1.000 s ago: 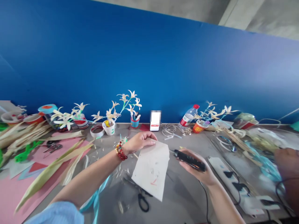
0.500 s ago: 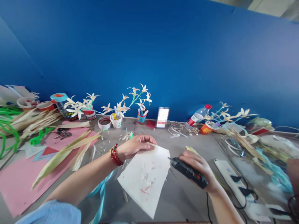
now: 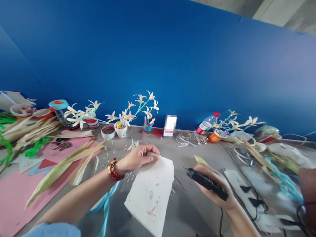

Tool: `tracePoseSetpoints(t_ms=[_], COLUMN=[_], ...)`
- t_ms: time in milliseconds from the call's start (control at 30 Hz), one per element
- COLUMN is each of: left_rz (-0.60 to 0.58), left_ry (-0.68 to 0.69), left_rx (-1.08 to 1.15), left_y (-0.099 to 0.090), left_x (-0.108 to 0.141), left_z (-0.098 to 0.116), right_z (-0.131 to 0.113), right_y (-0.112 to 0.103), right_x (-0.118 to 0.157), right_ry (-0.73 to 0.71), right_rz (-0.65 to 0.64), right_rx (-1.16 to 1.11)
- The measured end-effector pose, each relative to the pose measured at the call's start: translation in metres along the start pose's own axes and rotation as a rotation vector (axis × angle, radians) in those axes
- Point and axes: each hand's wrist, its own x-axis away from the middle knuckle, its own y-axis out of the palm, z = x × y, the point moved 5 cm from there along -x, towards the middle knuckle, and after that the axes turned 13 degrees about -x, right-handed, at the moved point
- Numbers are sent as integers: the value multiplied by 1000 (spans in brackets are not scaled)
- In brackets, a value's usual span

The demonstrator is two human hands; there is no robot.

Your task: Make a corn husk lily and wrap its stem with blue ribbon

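Observation:
My left hand (image 3: 140, 158), with a red bead bracelet at the wrist, pinches the upper edge of a white sheet of paper (image 3: 150, 194). The sheet tilts down towards me and bears small specks and reddish marks. My right hand (image 3: 217, 184) is wrapped round a black glue gun (image 3: 207, 182), whose thin tip points left, apart from the paper. A dark cord hangs from below that hand. Behind the right hand lies a pale yellow-green husk piece (image 3: 200, 160). A small flower (image 3: 134, 144) lies just beyond my left hand.
Pink paper (image 3: 22, 197), dried husks (image 3: 56, 168) and scissors (image 3: 63, 144) lie left. Cups with husk flowers (image 3: 120, 131), tape (image 3: 108, 131) and a bottle (image 3: 206, 125) line the wall. At right are a power strip (image 3: 239, 184) and another person's arm (image 3: 307, 184).
The glue gun's tip has drawn away to the right from the paper's edge. My left hand and the sheet have shifted slightly left and down in view.

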Motion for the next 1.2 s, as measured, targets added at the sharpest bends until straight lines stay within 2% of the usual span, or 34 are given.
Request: tracePoseSetpoints(t_ms=[67, 167, 333, 433, 533, 567, 633, 733, 900, 1067, 1133, 1200], left_rz=[-16, -37, -55, -15, 53, 77, 124, 190, 254, 202, 210, 290], left_ry=[16, 33, 16, 1, 50, 80, 150, 286, 578, 946, 1036, 1076], left_rx=[-13, 86, 174, 136, -61, -141, -274, -452, -720, -916, -994, -1107], left_y=[2, 5, 6, 2, -2, -3, -2, -1, 3, 12, 14, 14], left_x=[1, 1, 6, 10, 11, 11, 12, 16, 30, 46, 50, 51], left_z=[2, 4, 1, -3, -2, 0, 4, 13, 24, 29, 33, 39], right_z=[1, -1, 4, 14, 23, 23, 19, 14, 20, 22, 24, 25], right_y=[6, 14, 15, 15, 17, 22, 35, 49, 55, 52, 50, 49], right_x=[-1, -5, -2, 9, 21, 23, 20, 10, 6, 13, 16, 18], right_ry=[31, 14, 51, 233, 554, 653, 800, 912, 991, 1039, 1043, 1054], right_rz=[-26, -64, -9, 44, 208, 209, 110, 0, 88, 157, 180, 180], right_rx=[-79, -93, -186, -261, -456, -562, -789, -1000, -1126, -1145, -1147, -1157])
